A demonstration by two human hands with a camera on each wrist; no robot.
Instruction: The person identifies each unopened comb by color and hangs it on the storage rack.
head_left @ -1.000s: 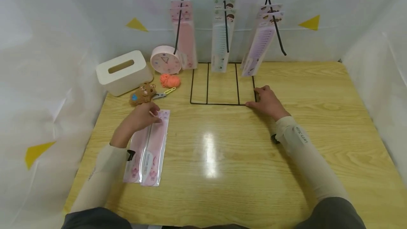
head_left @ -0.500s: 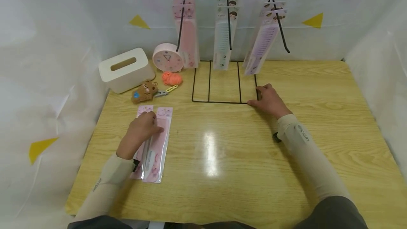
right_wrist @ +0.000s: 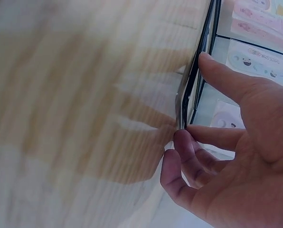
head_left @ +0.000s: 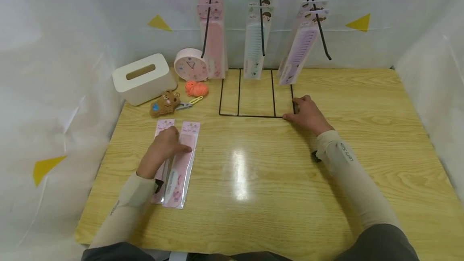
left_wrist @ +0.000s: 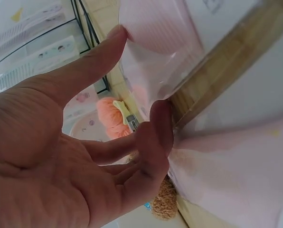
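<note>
Two pink packaged combs lie side by side at the table's left. My left hand [head_left: 164, 146] is over them, gripping the right-hand packaged comb [head_left: 178, 178] across its width, thumb at its right edge and bent fingers at its left edge. The other packaged comb [head_left: 165, 123] lies partly hidden under the hand. In the left wrist view, a strip of wood shows between the packs. My right hand [head_left: 307, 114] holds the front right corner of the black wire rack [head_left: 253, 116], thumb and bent fingertips [right_wrist: 183, 138] against its rods.
Packaged combs hang on the rack's hooks: pink [head_left: 214, 39], green [head_left: 254, 43] and purple [head_left: 301, 51]. At the back left are a white tissue box [head_left: 145, 85], pink clock [head_left: 191, 65], orange yarn [head_left: 196, 88], brown bear toy [head_left: 164, 106] and yellow-handled clipper [head_left: 190, 103].
My left hand has come down from the packs' top ends and moved slightly right, shifting the right-hand packaged comb away from the other. My right hand stays at the rack corner.
</note>
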